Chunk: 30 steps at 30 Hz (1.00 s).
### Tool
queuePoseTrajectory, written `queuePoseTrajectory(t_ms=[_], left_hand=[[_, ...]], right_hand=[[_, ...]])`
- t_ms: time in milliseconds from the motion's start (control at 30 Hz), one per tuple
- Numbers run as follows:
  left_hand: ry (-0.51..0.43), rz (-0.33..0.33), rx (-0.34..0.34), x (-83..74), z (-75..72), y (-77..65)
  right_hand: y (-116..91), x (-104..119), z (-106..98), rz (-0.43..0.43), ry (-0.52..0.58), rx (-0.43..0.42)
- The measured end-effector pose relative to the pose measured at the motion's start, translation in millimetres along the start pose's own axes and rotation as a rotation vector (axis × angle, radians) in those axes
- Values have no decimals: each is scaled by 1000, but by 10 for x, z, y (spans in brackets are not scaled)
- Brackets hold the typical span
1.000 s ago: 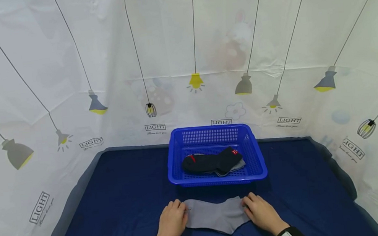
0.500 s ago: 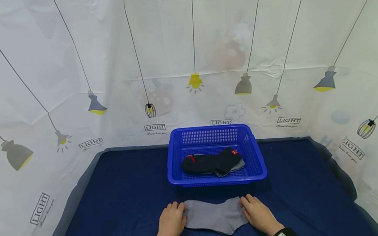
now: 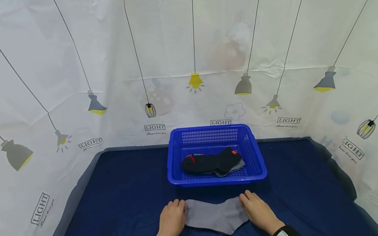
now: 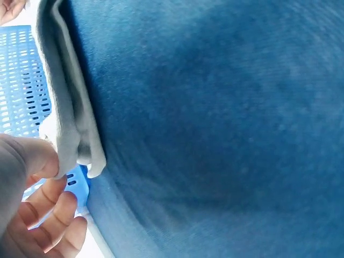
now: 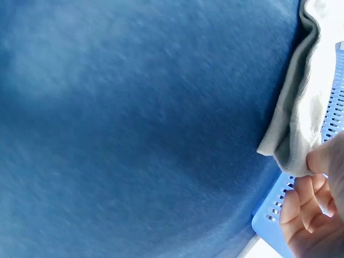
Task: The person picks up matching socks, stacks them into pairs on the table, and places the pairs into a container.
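Observation:
A grey sock (image 3: 214, 216) lies stretched sideways in front of the blue basket in the head view. My left hand (image 3: 171, 220) pinches its left end between thumb and fingers. At the opposite end, my right hand (image 3: 260, 212) holds the sock the same way. Up close in the left wrist view, the thumb (image 4: 43, 156) presses on the folded sock fabric (image 4: 67, 129). The right wrist view likewise has the sock's edge (image 5: 295, 123) caught under the thumb (image 5: 322, 158), its layers hanging slightly apart.
The blue plastic basket (image 3: 218, 180) stands just beyond the hands, with a black sock (image 3: 211, 163) on top of grey ones (image 3: 240, 164) inside. A dark blue cloth (image 3: 123, 186) covers the table. White printed sheeting (image 3: 175, 50) encloses the back and sides.
Over the last second my right hand has shifted slightly left together with its end of the grey sock. My left hand has barely moved, and the basket stays put.

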<state>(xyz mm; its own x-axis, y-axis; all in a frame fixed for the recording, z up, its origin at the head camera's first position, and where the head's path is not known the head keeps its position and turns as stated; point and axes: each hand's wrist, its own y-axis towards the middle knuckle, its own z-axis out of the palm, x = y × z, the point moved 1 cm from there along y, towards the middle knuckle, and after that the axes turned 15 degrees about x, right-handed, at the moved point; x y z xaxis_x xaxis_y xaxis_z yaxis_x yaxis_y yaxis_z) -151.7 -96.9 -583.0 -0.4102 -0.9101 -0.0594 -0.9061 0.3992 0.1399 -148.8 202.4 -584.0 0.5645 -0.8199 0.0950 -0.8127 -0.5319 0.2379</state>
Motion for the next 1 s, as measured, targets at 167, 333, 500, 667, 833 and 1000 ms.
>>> queuePoseTrajectory(t_ms=[167,333,500,667,833,1000], left_hand=[[9,-6,-50,11,-10,39],[10,-17,-53,19,3,53],[2,-44,-7,26,42,44],[-10,-67,36,39,70,35],[-15,-72,42,54,81,31],[-23,-68,47,57,85,26]], right_hand=[[73,-22,-26,-15,-17,-11],[114,-39,18,15,-3,-2],[111,-48,72,54,17,42],[79,-61,129,99,26,118],[56,-81,181,117,25,153],[59,-82,191,115,19,135]])
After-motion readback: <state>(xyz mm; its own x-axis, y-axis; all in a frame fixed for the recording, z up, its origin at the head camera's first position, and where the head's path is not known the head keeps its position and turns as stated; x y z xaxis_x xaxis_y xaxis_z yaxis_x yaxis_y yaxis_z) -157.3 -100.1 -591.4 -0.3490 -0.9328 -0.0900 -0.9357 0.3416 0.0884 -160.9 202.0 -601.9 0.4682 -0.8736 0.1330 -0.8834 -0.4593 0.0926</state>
